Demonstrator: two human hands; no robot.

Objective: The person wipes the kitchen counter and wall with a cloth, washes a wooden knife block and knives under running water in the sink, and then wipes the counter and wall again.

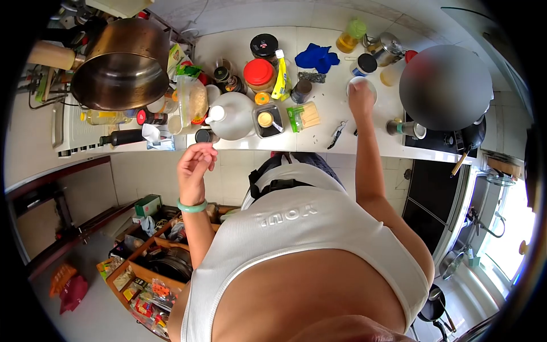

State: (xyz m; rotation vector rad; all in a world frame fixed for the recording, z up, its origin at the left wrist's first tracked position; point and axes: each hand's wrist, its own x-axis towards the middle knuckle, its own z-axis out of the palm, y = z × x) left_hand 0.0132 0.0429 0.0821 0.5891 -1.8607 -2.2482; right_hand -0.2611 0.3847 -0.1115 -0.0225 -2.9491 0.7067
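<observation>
My right hand [360,100] reaches over a small white bowl [372,91] on the counter, its fingers closed above the bowl; what they hold, if anything, is hidden. My left hand [194,166], with a pale green bangle at the wrist, hovers just off the counter's front edge. Its fingers are loosely curled and nothing is in them. Nearest to it stands a dark-lidded jar [205,136]. Left of the bowl lie a black-and-silver tool [337,135], perhaps a peeler or opener, and a green-and-clear packet of pale sticks [305,117].
A large clear jug [235,117], a red-lidded jar [259,74] and a yellow tube [281,80] crowd the counter's left half. A blue cloth [317,58] lies at the back. A copper-coloured pot [122,68] looms upper left. Right stand a metal-rimmed cup [405,129] and a stove [439,137].
</observation>
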